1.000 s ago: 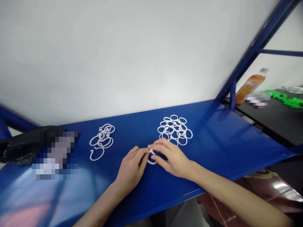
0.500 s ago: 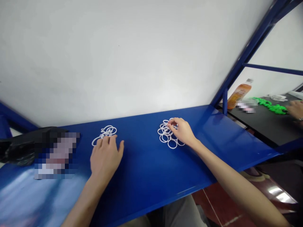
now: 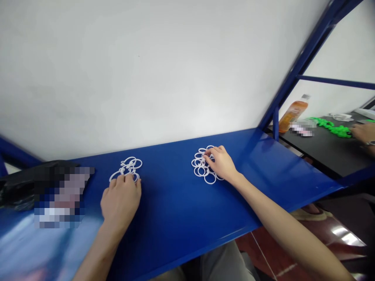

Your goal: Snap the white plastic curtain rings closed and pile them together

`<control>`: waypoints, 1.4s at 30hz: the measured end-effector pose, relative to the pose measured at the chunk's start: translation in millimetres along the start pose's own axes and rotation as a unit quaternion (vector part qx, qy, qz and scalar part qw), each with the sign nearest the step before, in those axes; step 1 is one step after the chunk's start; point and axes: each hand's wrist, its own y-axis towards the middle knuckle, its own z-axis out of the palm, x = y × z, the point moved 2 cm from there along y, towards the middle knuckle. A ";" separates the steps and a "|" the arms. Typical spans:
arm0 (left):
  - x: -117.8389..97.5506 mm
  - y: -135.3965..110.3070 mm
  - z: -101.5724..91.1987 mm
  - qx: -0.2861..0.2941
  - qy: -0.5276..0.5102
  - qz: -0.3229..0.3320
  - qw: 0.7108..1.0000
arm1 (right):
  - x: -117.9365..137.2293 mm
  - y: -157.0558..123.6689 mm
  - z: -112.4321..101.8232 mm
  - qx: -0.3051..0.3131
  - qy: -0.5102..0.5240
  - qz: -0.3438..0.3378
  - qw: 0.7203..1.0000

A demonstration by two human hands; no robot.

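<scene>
Two groups of thin white rings with small knobs lie on a blue table. My left hand [image 3: 121, 197] is at the near edge of the left group of white rings [image 3: 131, 163], with its fingers curled down and closed on a front ring; the fingertips are partly hidden behind the hand. My right hand [image 3: 221, 164] reaches over the larger right pile of white rings [image 3: 201, 171]. Its thumb and forefinger come together in a pinch at the pile's upper part, on a ring, and the hand covers the pile's right side.
The blue table [image 3: 170, 203] stands against a white wall. A black plastic bag [image 3: 17, 195] lies at the left beside a blurred-out packet. Past the blue frame [image 3: 301, 58], a bottle of orange drink [image 3: 293, 115], a green chain-like thing [image 3: 331, 128] and another person's hand [image 3: 365, 132] are on a black table.
My left hand has drawn slightly back and its fingers have curled in at the front of the left rings. My right hand stays at its pile. The view has shifted a little.
</scene>
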 end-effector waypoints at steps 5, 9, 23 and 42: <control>4.1 1.5 3.3 0.013 -0.006 0.014 1.000 | 4.4 -6.1 -6.9 -0.012 0.020 -0.007 1.000; 4.0 0.8 1.9 -0.012 -0.014 0.016 1.000 | 10.9 -9.9 -13.4 -0.041 0.043 -0.023 0.998; -70.7 -40.1 -27.2 -0.247 -0.205 0.425 0.847 | 88.8 -51.5 5.8 0.114 0.276 -0.102 0.949; -71.7 -39.5 -5.1 0.013 -0.473 0.179 0.863 | 91.1 -57.8 10.5 0.071 0.276 -0.120 0.951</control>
